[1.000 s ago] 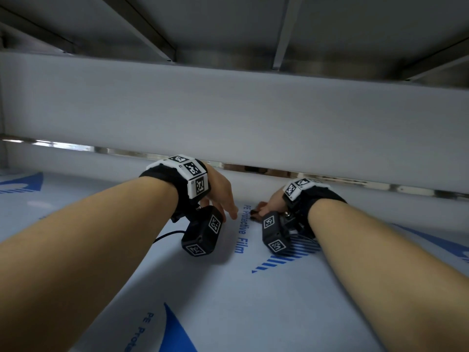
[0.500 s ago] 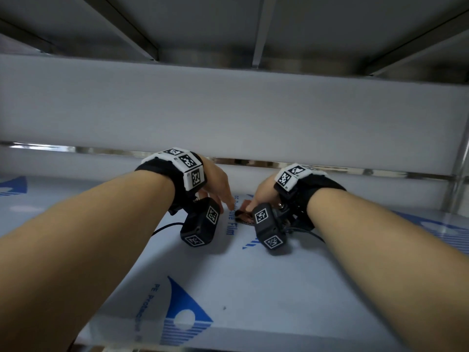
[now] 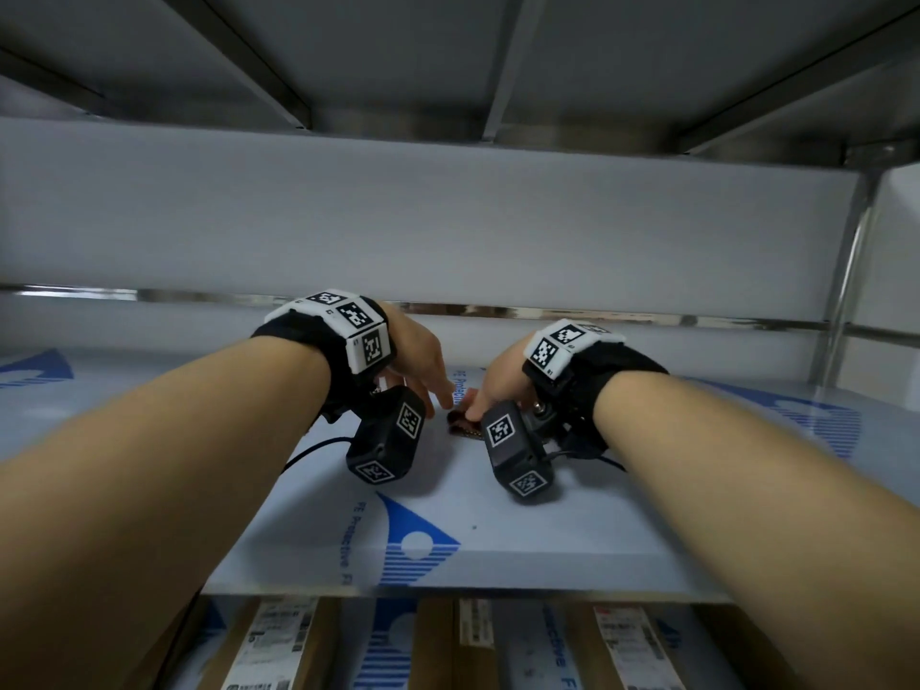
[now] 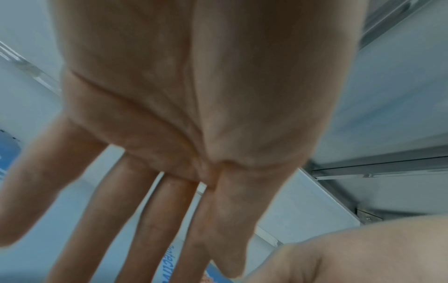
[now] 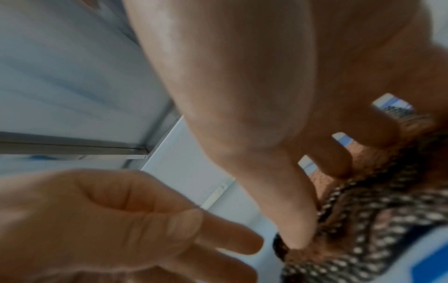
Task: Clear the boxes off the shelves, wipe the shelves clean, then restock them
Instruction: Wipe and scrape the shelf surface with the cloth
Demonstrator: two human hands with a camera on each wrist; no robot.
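Observation:
A bare shelf (image 3: 547,540) covered in white-and-blue protective film lies in front of me. My right hand (image 3: 498,385) sits on a small brown checked cloth (image 3: 460,425) on the film. In the right wrist view its thumb and bent fingers (image 5: 327,159) grip the bunched cloth (image 5: 375,220). My left hand (image 3: 428,371) hovers just left of the cloth with nothing in it. The left wrist view shows its fingers (image 4: 145,220) straight and spread above the film. Most of the cloth is hidden under the right hand in the head view.
Cardboard boxes (image 3: 279,644) with white labels sit on the shelf below, visible past the front edge. The underside of the upper shelf (image 3: 448,52) is close overhead. A metal back rail (image 3: 597,316) and an upright post (image 3: 846,291) bound the shelf.
Both hands have drawn back from the rear rail toward the shelf's front, the right one bringing the cloth. The view has pulled back, so the front edge and boxes below now show.

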